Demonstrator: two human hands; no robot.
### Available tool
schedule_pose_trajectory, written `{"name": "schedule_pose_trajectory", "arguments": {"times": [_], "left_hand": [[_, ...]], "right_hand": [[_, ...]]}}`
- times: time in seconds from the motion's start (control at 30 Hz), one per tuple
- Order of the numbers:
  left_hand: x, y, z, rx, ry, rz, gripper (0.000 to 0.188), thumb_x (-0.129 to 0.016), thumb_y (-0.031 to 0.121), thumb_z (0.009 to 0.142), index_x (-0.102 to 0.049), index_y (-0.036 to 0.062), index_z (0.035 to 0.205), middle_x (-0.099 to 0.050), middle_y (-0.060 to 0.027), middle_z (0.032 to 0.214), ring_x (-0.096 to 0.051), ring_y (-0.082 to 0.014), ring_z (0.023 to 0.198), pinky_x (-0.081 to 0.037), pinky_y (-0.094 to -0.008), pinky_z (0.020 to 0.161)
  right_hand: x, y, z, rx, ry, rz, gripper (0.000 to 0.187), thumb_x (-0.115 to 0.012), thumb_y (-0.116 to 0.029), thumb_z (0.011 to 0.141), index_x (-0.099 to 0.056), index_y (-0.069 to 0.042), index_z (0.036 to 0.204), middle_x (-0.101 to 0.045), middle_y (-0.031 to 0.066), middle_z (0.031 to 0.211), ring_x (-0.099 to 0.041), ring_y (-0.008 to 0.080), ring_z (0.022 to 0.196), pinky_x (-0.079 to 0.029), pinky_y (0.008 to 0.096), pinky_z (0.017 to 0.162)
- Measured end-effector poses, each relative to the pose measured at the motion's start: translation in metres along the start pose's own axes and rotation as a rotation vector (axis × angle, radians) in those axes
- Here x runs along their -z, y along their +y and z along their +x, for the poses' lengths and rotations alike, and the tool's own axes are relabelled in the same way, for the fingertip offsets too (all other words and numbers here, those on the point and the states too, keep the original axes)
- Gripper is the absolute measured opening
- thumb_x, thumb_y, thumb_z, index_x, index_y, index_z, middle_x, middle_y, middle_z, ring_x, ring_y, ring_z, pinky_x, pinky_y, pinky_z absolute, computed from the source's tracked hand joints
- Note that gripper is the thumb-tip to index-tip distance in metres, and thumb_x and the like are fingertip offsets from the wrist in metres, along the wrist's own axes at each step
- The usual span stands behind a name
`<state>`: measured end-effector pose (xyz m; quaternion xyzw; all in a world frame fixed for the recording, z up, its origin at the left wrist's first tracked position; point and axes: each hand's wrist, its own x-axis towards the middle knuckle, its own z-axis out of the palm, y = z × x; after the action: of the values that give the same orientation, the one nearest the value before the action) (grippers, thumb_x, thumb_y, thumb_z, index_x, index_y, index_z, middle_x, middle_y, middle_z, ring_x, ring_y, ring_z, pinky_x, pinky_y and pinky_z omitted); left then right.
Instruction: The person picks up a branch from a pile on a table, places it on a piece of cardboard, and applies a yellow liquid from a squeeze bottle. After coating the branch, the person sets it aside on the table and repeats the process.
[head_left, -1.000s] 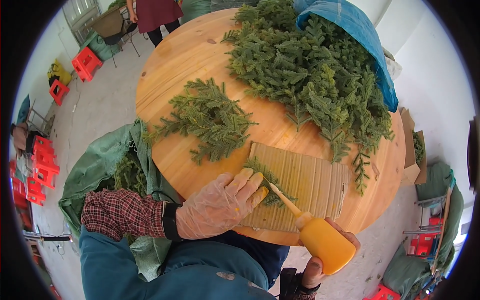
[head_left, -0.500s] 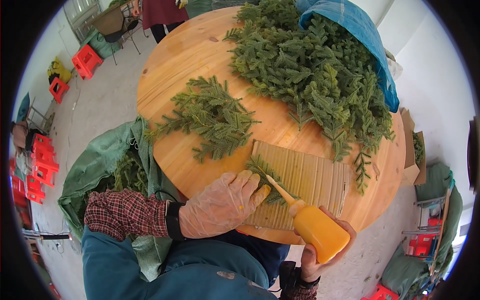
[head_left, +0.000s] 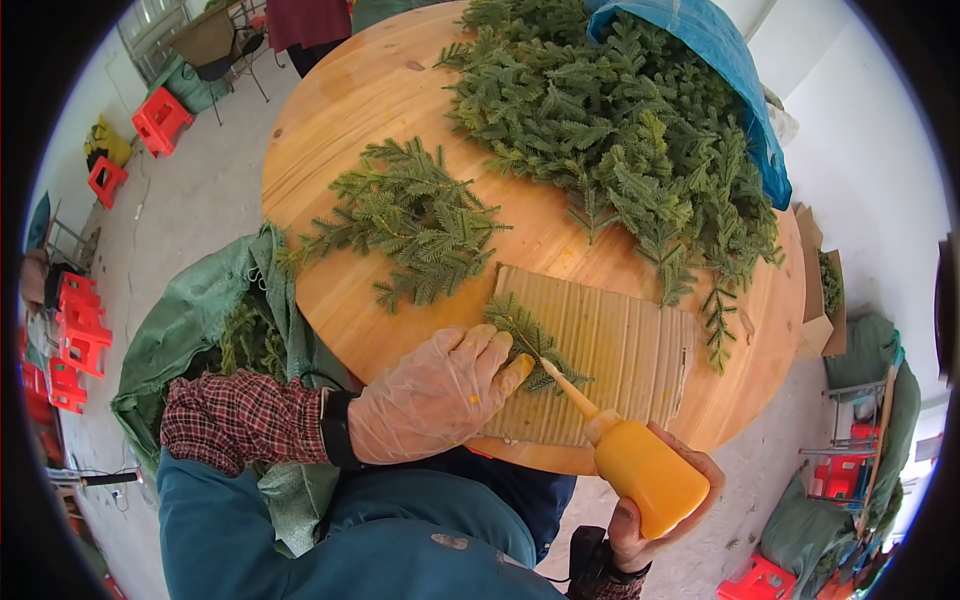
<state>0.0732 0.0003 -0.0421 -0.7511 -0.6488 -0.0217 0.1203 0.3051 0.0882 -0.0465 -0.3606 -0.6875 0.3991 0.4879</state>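
Note:
A small green fir sprig (head_left: 522,328) lies on a piece of corrugated cardboard (head_left: 620,350) at the near edge of the round wooden table. My left hand (head_left: 430,395), in a clear plastic glove, pinches the sprig; its thumb tip is stained yellow. In my bare right hand (head_left: 635,540) is a squeeze bottle (head_left: 650,480) of orange-yellow liquid, tilted with its long pale nozzle (head_left: 570,388) pointing up and left. The nozzle's tip is at the sprig, just right of my left fingers. Whether liquid is coming out I cannot tell.
Loose fir branches (head_left: 410,225) lie left on the table (head_left: 345,110). A large fir heap (head_left: 610,130) spills from a blue bag (head_left: 715,60) at the far right. A green sack (head_left: 185,325) of greenery stands left. Red stools (head_left: 160,120) and another person (head_left: 300,20) are beyond.
The bottle and its nozzle have shifted a little right and down along the sprig. My left hand keeps its hold. The whole view has moved slightly.

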Motion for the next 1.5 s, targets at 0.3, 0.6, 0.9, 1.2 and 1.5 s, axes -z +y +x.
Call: {"name": "schedule_pose_trajectory", "arguments": {"times": [0.3, 0.6, 0.9, 1.2, 1.5], "left_hand": [[0.001, -0.003, 0.001, -0.032, 0.034, 0.031, 0.038, -0.054, 0.02, 0.087, -0.063, 0.0002, 0.118, -0.057, -0.0117, 0.104, -0.057, -0.0252, 0.1, -0.043, -0.0325, 0.076], [0.001, -0.003, 0.001, -0.036, 0.031, 0.015, 0.04, -0.055, 0.021, 0.086, -0.063, 0.001, 0.12, -0.058, -0.0131, 0.107, -0.058, -0.0267, 0.102, -0.045, -0.0332, 0.079], [0.003, -0.004, 0.002, -0.043, 0.015, 0.007, 0.039, -0.055, 0.021, 0.086, -0.064, 0.002, 0.119, -0.059, -0.0136, 0.109, -0.059, -0.0265, 0.103, -0.045, -0.0334, 0.079], [0.004, -0.006, 0.004, -0.062, 0.037, 0.026, 0.038, -0.055, 0.019, 0.087, -0.064, 0.0022, 0.119, -0.06, -0.0142, 0.109, -0.06, -0.027, 0.103, -0.046, -0.0342, 0.082], [0.02, -0.02, 0.025, -0.008, 0.16, -0.209, 0.049, -0.066, 0.025, 0.082, -0.058, 0.0056, 0.127, -0.058, -0.0119, 0.113, -0.058, -0.0262, 0.107, -0.042, -0.0409, 0.096]], "right_hand": [[0.021, -0.002, -0.001, 0.017, 0.031, 0.009, 0.089, -0.081, -0.06, 0.071, -0.038, 0.001, 0.12, -0.064, 0.0259, 0.108, -0.067, 0.0336, 0.101, -0.055, 0.0417, 0.089], [0.036, -0.006, 0.0, 0.002, 0.002, -0.05, 0.088, -0.077, -0.063, 0.074, -0.038, 0.0, 0.122, -0.063, 0.0232, 0.112, -0.065, 0.0318, 0.102, -0.054, 0.042, 0.09], [0.047, 0.006, -0.003, 0.076, 0.019, -0.093, 0.086, -0.076, -0.059, 0.077, -0.037, 0.001, 0.123, -0.062, 0.0237, 0.112, -0.068, 0.0305, 0.085, -0.057, 0.0381, 0.073], [0.056, 0.003, 0.003, -0.128, 0.104, 0.066, 0.08, -0.08, -0.053, 0.076, -0.037, 0.001, 0.116, -0.064, 0.0253, 0.106, -0.07, 0.0309, 0.077, -0.057, 0.0372, 0.071], [0.085, 0.021, -0.004, -0.039, 0.18, 0.087, 0.082, -0.066, -0.059, 0.083, -0.038, 0.003, 0.128, -0.059, 0.0212, 0.111, -0.064, 0.0255, 0.071, -0.052, 0.0321, 0.056]]}}
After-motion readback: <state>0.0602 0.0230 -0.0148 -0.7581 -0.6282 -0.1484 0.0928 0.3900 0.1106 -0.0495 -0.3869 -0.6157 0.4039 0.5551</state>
